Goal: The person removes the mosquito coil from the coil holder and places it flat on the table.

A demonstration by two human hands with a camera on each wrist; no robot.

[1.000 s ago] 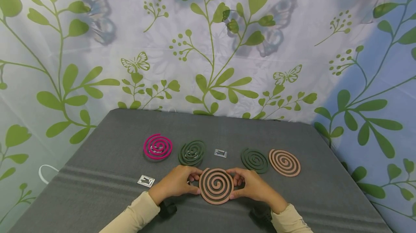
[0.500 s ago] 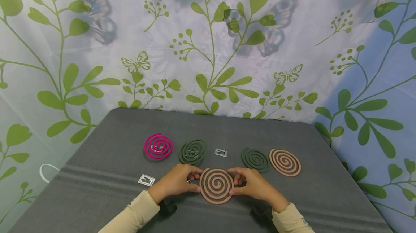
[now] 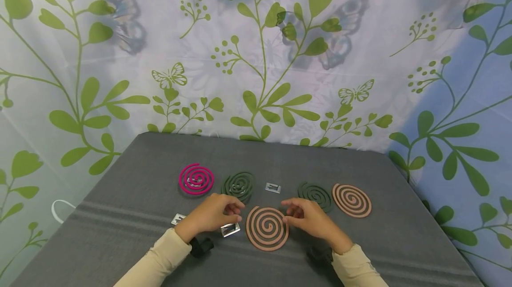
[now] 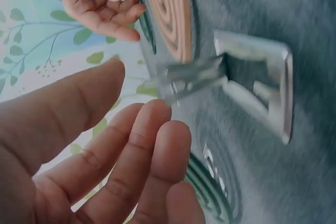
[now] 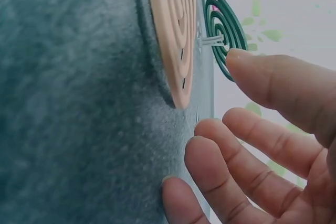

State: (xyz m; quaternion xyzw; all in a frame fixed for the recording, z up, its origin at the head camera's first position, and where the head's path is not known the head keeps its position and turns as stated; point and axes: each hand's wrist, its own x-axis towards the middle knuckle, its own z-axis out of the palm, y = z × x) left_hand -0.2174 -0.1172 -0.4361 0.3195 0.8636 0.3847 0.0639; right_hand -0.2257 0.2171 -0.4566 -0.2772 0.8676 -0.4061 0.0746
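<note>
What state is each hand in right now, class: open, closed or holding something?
Left hand: open, holding nothing, nearest the metal stand.
Right hand: open, holding nothing, beside the tan coil.

The left hand [image 3: 211, 215] hovered just left of the nearer tan coil [image 3: 267, 228], the right hand [image 3: 311, 218] just right; fingers [image 4: 142, 142] curved loosely, thumbs [image 4: 86, 95] apart, cream-sleeved forearms [image 3: 154, 258] on its near side.

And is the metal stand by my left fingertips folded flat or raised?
Raised: the left wrist view shows its prong jutting up from the metal frame.
</note>
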